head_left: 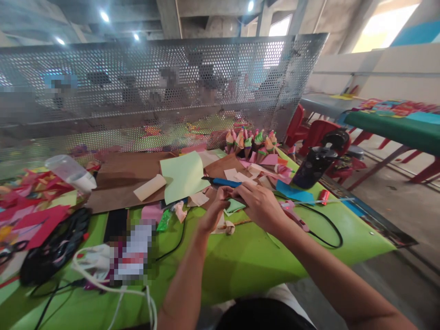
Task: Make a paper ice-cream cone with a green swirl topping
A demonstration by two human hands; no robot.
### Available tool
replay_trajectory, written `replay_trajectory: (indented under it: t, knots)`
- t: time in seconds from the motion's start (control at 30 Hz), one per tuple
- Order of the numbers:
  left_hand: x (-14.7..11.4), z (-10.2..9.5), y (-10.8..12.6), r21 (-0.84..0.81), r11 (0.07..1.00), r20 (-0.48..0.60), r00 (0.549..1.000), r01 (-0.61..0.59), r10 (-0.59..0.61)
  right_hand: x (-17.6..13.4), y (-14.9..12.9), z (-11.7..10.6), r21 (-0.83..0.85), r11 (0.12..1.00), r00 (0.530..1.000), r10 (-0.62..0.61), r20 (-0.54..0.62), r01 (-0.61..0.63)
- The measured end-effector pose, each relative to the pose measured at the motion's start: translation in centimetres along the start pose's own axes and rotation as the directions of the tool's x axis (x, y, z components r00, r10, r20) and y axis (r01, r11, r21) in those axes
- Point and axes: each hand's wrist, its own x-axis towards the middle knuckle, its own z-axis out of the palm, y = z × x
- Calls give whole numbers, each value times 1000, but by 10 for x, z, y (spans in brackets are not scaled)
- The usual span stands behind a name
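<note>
Close together over the green table (247, 270), both my hands work at one spot. My left hand (217, 208) has its thumb and fingers pinched. My right hand (259, 204) curls in from the right, fingertips nearly meeting the left ones. Whatever they hold is mostly hidden; a small brownish edge shows between them. Just beyond the fingers lies a blue cutter knife (225, 182). Under the hands are a green paper piece (235, 205) and a curled cream paper scrap (228, 227). A pink glue gun (296, 216) lies right of my right wrist.
Pale green paper (184, 176), brown sheets (127, 176) and a cream roll (150, 187) lie ahead. Paper ice cream cones (252, 143) stand by the perforated metal screen (137, 101). A dark bottle (316, 160) stands right; a clear bottle (70, 174) and cables (120, 289) are left.
</note>
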Motion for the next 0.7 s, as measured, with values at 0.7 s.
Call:
replay_trajectory:
  t: [0.7]
  knots:
    - [-4, 2, 6, -12, 998, -39, 997, 64, -65, 10, 7, -2, 148, 989, 1000, 11, 11, -12]
